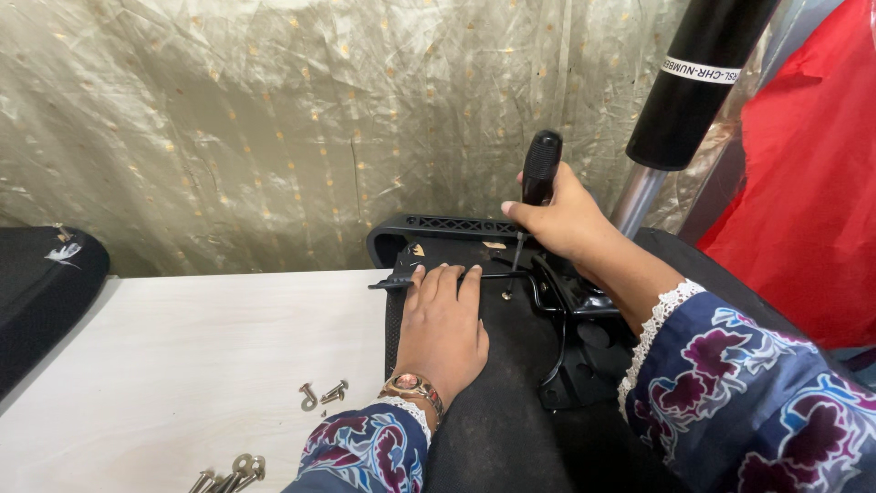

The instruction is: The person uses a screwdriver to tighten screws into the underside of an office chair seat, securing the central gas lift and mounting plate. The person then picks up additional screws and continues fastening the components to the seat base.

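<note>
- Nearest the camera, loose silver screws (233,473) lie on the pale desk (182,365) at its front edge, with two more screws (321,394) a little further in, just left of the left wrist.
- The left hand (443,333) lies palm down on the black underside of a chair seat (511,402), fingers (445,278) stretched flat and together; they grip nothing and their tips touch a thin black lever (401,282) at the seat's edge. A gold watch (412,385) sits on the wrist.
- Beyond it, the right hand (566,219) is wrapped tightly round the black handle of a screwdriver (538,169), held almost upright, its thin shaft reaching down to the black metal mechanism plate (566,301) on the seat.
- Behind the right hand, a chrome gas-lift column with a black sleeve (693,82) rises at a slant.
- Farthest back hang a crinkled beige curtain (274,119) and, to the right, red cloth (812,183); a black cushion (41,292) sits at the desk's left end.
</note>
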